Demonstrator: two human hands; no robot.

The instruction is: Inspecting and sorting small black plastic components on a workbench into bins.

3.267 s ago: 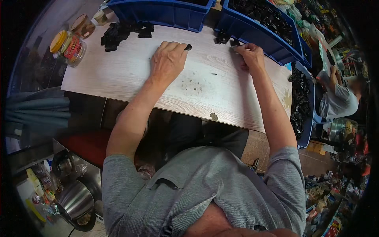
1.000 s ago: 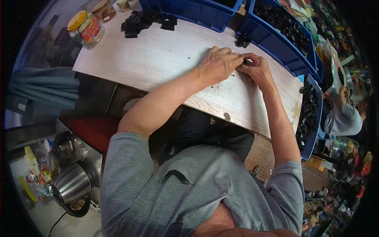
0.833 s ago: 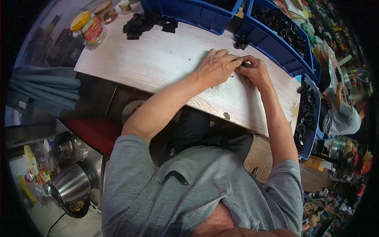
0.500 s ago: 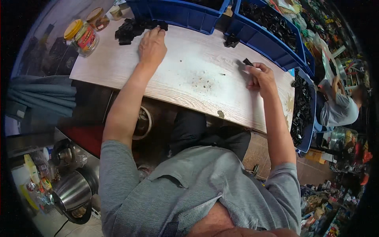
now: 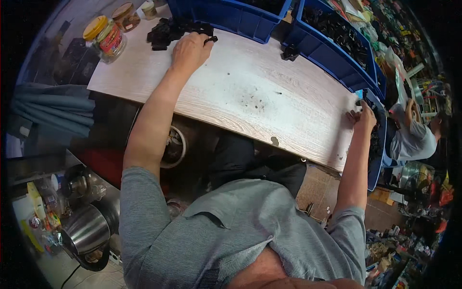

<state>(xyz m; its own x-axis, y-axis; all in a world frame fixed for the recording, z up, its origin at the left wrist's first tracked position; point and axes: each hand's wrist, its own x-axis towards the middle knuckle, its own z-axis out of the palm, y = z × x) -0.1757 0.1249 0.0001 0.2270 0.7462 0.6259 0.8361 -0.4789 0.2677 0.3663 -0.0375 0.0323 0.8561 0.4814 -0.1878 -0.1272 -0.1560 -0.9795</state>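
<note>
My left hand is at the far left of the table, closed on a small black plastic piece that sticks out past the fingertips. Right beside it lies a pile of black plastic pieces. At the table's right edge is my right hand, its fingers curled in a pinch. A small dark piece shows at its fingertips, partly hidden. This hand is next to a blue bin full of black pieces, and covers part of it.
Two blue crates stand along the table's far edge; the right one holds many black pieces. A small black clump lies before them. Jars, one yellow-lidded, stand far left. Another person sits at the right.
My right hand has moved right with its black piece, from over the table to the bin's edge. My left hand has drawn a black piece slightly away from the pile.
</note>
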